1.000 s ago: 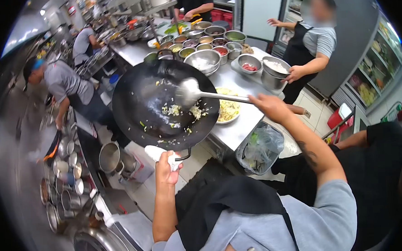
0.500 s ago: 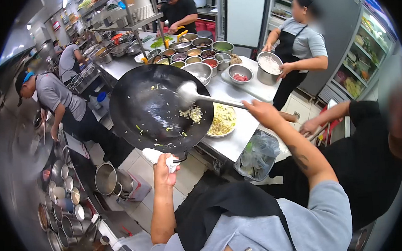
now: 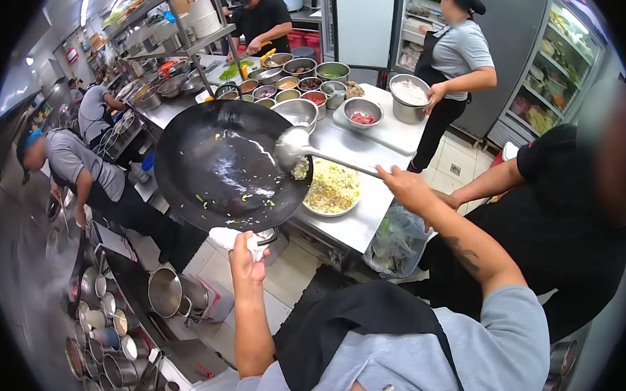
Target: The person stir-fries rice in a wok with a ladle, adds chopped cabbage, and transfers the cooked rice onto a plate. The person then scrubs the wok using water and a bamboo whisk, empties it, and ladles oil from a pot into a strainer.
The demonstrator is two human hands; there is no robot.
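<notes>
My left hand (image 3: 248, 259) is closed around a folded white cloth (image 3: 229, 238) at the handle of a large black wok (image 3: 212, 158). The wok is tilted toward the counter, with bits of rice and green scraps stuck to its inside. In my right hand (image 3: 406, 189) is the long handle of a metal ladle (image 3: 293, 147), gripped with the fingers wrapped round it. The ladle's bowl sits at the wok's right rim, beside a small clump of fried rice (image 3: 300, 168). Just beyond that rim stands a plate heaped with yellowish fried rice (image 3: 332, 187).
Steel bowls of ingredients (image 3: 314, 100) crowd the counter (image 3: 350, 229), near a bowl of red meat (image 3: 363, 112). A co-worker at the right back holds a pot of white food (image 3: 408, 98). Another person (image 3: 563, 232) stands close on my right. A plastic-lined bin (image 3: 393, 244) is below the counter edge.
The rice clump in the wok has shrunk and shifted to the rim by the ladle. The co-worker with the pot now has one hand on it and faces the fridge.
</notes>
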